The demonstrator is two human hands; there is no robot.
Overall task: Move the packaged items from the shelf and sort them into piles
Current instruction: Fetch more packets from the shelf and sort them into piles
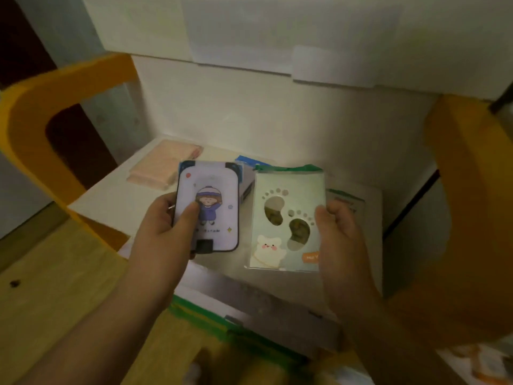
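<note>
1. Two bare hands are reaching forward from the bottom of the view, each holding up one flat packaged item over a white shelf board [116, 198] set inside an orange-yellow frame [30, 107].
2. The left hand [166, 220] is gripping a pale lilac rectangular package with black rounded corners [211, 201]. It is printed with a cartoon child in a purple hat and coat. The thumb [191, 212] is pressing on the front face, and the other fingers are wrapping behind the left edge.
3. The right hand [337, 223] is gripping a pale green rectangular package in clear plastic wrap [288, 220]. Two footprint-shaped cut-outs are showing on it, with a small white bear printed at the lower left. The thumb is lying on the front near the right edge; the other fingers are behind it.
4. The two packages are sitting side by side, upright and facing the camera, close together but not touching.
5. Behind the left package, a stack of pale pink flat packets [163, 168] is lying at the rear left of the shelf board.
6. Between and behind the held packages, more items are lying on the shelf, including something with a blue edge [247, 159]; they are too blurred to identify.
7. A white panel [249, 112] is forming the back of the shelf.
</note>
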